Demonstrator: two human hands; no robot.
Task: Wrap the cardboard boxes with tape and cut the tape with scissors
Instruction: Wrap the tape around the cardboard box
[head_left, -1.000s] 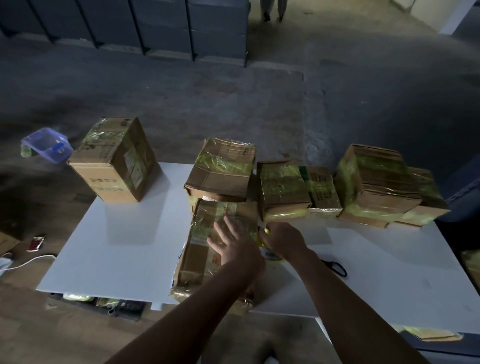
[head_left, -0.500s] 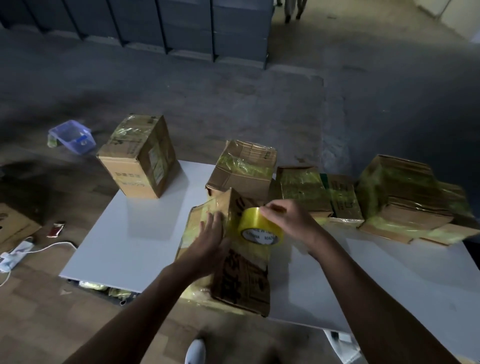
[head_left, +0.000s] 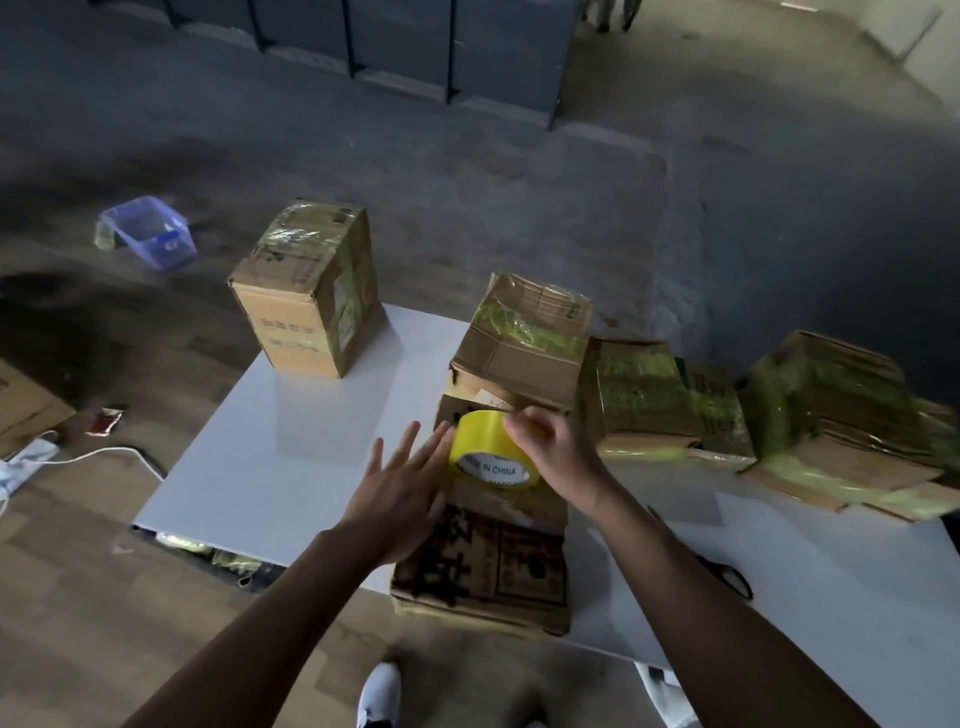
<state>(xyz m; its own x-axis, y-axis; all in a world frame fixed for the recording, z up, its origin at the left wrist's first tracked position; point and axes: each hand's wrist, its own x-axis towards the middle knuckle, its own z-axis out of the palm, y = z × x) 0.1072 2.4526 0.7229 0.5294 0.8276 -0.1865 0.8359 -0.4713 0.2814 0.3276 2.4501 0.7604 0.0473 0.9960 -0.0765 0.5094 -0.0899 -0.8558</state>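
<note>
Right hand (head_left: 560, 457) grips tape roll (head_left: 480, 439) over box (head_left: 488, 571).

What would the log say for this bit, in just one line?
step: taping box | left hand: open, against front box | right hand: holds yellow tape roll at box top | scissors: on table, untouched

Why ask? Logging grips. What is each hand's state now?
Left hand: open, fingers straight, by the box.
Right hand: grips the tape.

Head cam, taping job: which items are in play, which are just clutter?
Job: tape roll gripped by right hand; front box touched by left hand; scissors on table; taped boxes behind.
Clutter: blue tub, red packet, white cable, all on floor.
</note>
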